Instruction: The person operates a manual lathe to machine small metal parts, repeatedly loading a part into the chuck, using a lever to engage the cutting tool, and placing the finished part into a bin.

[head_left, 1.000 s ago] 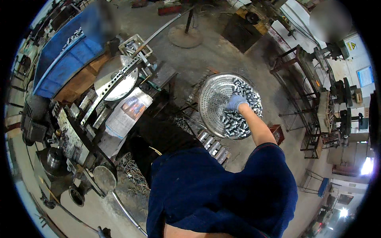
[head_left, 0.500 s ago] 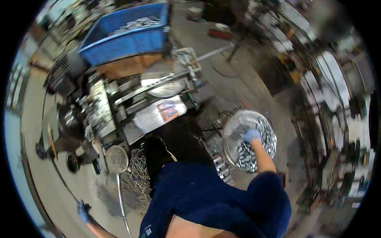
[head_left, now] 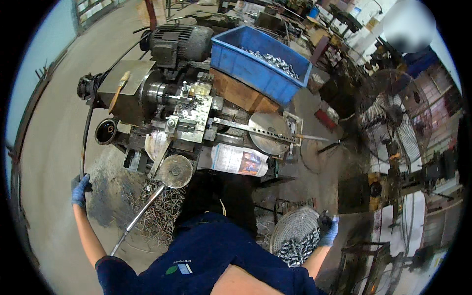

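Note:
My left hand (head_left: pixel 80 191), in a blue glove with dark fingertips, is closed round the lower end of a long dark lever (head_left: pixel 87 140) that runs up to the machine. On the other side, my right hand (head_left: pixel 330 233) is at the right rim of a round perforated metal basket (head_left: pixel 295 222). Its dark glove fingers are bunched, and what they hold, if anything, is hidden. Small shiny metal pieces (head_left: pixel 297 250) fill the basket's lower part. Ahead of me stands the lathe-like machine (head_left: pixel 189 115), with a cylindrical chuck (head_left: pixel 155 92) at its left.
A blue bin (head_left: pixel 253 71) of metal pieces stands behind the machine on a wooden board (head_left: pixel 241 93). A brush (head_left: pixel 119 93) lies on the machine housing. Metal shavings (head_left: pixel 153 206) heap on the floor below a round plate on a rod (head_left: pixel 176 171). A fan (head_left: pixel 393 113) stands at the right.
The view has turned, so the machine and blue bin appear farther right. My right hand has moved from among the pieces to the basket's right rim. My left hand stays on the lever.

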A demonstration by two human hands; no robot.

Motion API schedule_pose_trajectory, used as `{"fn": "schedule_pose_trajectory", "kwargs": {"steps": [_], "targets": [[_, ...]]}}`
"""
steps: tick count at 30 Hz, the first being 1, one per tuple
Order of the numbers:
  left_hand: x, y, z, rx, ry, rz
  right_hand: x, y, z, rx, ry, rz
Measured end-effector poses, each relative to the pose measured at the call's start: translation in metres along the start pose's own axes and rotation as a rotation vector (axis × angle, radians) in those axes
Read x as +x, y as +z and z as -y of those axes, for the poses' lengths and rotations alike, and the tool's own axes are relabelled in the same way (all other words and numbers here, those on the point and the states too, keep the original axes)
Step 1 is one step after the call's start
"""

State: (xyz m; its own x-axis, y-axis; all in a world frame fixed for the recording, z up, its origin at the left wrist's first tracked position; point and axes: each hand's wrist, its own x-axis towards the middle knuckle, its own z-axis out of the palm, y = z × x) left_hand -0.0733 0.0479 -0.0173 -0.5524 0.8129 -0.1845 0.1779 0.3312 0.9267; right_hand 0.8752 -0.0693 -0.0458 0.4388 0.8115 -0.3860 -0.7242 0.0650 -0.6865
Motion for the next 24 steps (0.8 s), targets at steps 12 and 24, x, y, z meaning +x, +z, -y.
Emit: {"fn": "schedule_pose_trajectory", "kwargs": {"steps": [12, 24], "targets": [[-0.003, -0.017, 0.03, 0.814, 0.229, -0.136, 0.028, 0.475, -0.151, -1.05, -0.354, 1.111], [-0.08, -0.026, 0.034, 0.893, -0.079, -0.182, 0.035, 0.656, -0.32, -2.307, -1.042, 1.386]]}}
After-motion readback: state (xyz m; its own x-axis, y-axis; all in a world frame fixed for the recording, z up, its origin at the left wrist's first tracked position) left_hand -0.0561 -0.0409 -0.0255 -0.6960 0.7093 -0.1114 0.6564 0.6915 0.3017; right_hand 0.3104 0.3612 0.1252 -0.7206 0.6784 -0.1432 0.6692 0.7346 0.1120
